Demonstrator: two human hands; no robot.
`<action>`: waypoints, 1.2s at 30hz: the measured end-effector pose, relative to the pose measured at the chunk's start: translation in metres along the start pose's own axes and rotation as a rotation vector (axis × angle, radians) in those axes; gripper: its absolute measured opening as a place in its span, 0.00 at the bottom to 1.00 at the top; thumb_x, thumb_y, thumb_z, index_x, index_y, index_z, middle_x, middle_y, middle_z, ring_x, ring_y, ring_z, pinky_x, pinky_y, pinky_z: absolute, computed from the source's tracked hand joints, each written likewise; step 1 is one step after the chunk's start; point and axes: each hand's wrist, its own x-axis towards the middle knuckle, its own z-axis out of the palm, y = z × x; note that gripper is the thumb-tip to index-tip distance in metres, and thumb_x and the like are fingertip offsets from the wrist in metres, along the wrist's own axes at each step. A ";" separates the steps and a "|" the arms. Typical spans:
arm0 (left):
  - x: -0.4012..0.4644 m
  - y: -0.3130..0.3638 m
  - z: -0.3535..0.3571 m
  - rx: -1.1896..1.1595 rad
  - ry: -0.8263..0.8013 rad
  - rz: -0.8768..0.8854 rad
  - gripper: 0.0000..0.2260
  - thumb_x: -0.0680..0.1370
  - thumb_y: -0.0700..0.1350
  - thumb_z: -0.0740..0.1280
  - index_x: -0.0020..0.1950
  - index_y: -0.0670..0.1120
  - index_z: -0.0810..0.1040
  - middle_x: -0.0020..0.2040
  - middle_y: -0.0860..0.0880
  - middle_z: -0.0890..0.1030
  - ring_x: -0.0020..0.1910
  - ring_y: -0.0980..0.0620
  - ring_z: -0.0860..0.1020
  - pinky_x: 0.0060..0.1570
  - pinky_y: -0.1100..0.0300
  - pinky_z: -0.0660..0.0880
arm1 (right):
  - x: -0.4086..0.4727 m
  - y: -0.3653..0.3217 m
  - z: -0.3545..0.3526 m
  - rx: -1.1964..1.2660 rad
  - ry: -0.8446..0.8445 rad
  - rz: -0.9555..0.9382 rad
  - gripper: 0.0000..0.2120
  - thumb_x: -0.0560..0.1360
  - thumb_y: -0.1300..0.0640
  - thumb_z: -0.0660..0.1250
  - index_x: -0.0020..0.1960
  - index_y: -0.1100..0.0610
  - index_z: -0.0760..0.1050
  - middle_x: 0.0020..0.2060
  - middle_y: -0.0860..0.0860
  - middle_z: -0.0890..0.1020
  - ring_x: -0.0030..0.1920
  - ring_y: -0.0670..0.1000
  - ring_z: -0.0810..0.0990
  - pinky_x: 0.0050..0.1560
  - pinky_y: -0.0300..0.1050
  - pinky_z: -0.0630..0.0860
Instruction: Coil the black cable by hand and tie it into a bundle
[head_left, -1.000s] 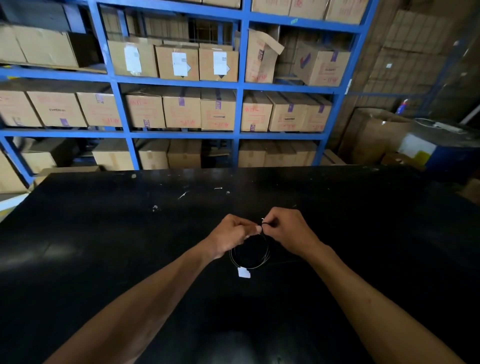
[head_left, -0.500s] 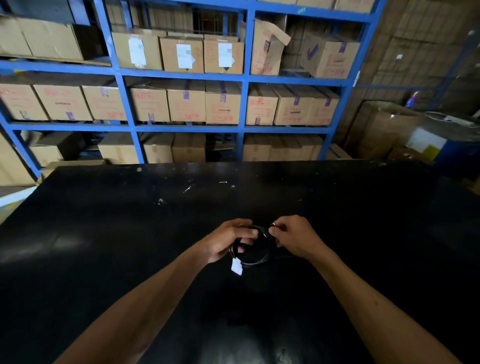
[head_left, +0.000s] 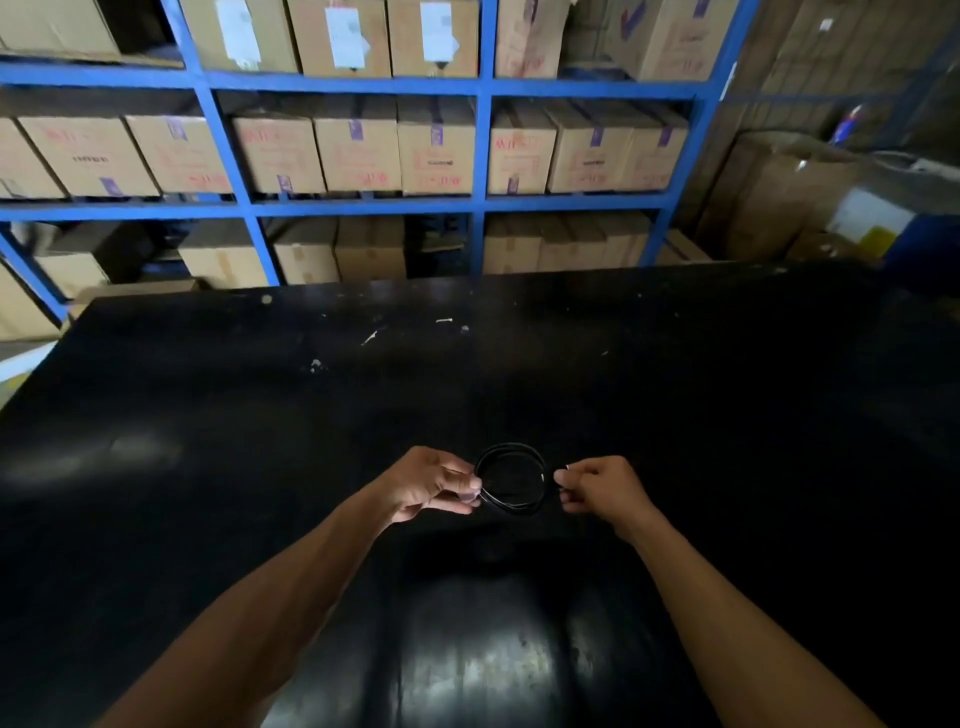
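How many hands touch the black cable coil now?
1 for certain. The left hand pinches the coil at its left edge; the right hand is beside its right edge, contact unclear.

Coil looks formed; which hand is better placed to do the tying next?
Probably the right hand: it sits just beside the black cable coil and pinches something small and pale, while the left hand is occupied gripping the coil's left edge above the black table.
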 end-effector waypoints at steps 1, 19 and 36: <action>0.003 -0.004 0.000 -0.007 0.003 -0.012 0.03 0.70 0.38 0.79 0.42 0.41 0.88 0.42 0.39 0.87 0.45 0.43 0.87 0.43 0.54 0.84 | 0.002 0.005 0.004 -0.016 -0.006 0.020 0.04 0.75 0.64 0.74 0.41 0.63 0.82 0.37 0.59 0.83 0.38 0.53 0.84 0.43 0.50 0.84; 0.094 -0.062 -0.003 0.724 0.353 -0.143 0.08 0.72 0.42 0.69 0.41 0.37 0.79 0.40 0.39 0.82 0.41 0.42 0.81 0.38 0.51 0.76 | 0.094 0.055 0.086 -0.340 0.058 0.183 0.04 0.75 0.60 0.71 0.47 0.56 0.85 0.46 0.58 0.87 0.50 0.58 0.86 0.56 0.56 0.81; 0.058 -0.084 -0.002 0.873 0.438 -0.126 0.19 0.78 0.56 0.68 0.57 0.41 0.81 0.57 0.38 0.80 0.61 0.38 0.78 0.53 0.49 0.78 | 0.070 0.064 0.067 -0.399 -0.023 0.198 0.15 0.77 0.55 0.69 0.63 0.54 0.81 0.60 0.54 0.84 0.63 0.55 0.80 0.66 0.47 0.73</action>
